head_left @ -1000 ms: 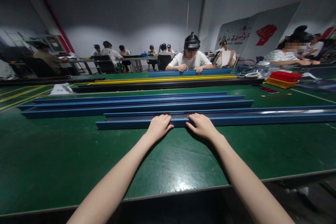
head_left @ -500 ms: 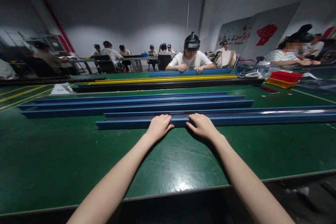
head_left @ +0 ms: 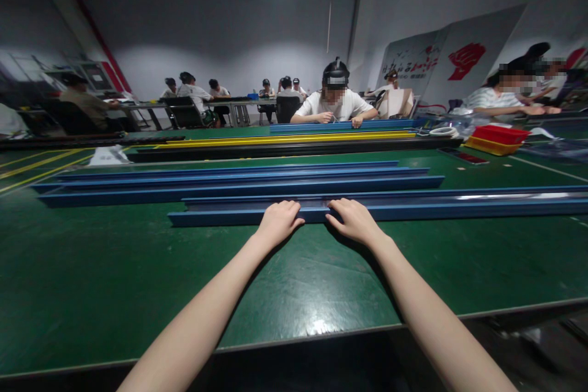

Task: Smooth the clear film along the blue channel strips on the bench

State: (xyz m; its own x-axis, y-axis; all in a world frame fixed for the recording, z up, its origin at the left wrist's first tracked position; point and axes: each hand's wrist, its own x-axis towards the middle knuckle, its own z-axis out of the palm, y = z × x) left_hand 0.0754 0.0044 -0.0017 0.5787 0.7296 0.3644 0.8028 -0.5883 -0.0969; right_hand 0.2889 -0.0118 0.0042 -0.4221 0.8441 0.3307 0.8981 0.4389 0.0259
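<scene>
A long blue channel profile (head_left: 220,217) lies on the green table across the front of me, running off past the right edge of the view. My left hand (head_left: 280,217) grips its near wall, fingers over the top and thumb on the front side. A short way to the right, my right hand (head_left: 351,217) holds the same wall in a like manner. Fingertips of both hands are partly hidden inside the channel. Behind it, to the left, several more blue profiles (head_left: 239,187) lie side by side.
Farther back are a yellow strip (head_left: 285,139) and a black profile (head_left: 294,149). A red bin (head_left: 498,136) and a phone (head_left: 463,155) sit at the back right; a white bag (head_left: 109,156) lies at the left. Across the table, a co-worker (head_left: 340,101) handles a blue profile (head_left: 321,127).
My hands and the near profile stay in place. The co-worker opposite has shifted their hands and their blue profile slightly to the right.
</scene>
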